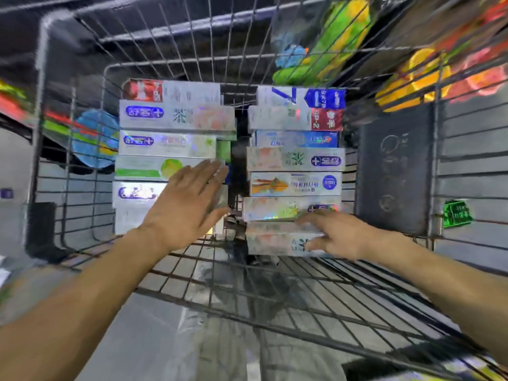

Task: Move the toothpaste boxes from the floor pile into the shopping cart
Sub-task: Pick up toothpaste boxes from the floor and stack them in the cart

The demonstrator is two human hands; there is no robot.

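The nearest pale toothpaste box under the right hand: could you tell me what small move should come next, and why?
Probably slide the nearest pale toothpaste box forward, snug against the right-hand row of boxes. The right hand curls its fingers over it at the row's near end on the wire shopping cart, while the left hand lies flat on the left row.

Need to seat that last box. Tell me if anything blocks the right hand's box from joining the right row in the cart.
Nothing visible blocks it. The right hand already holds the nearest box against the right row.
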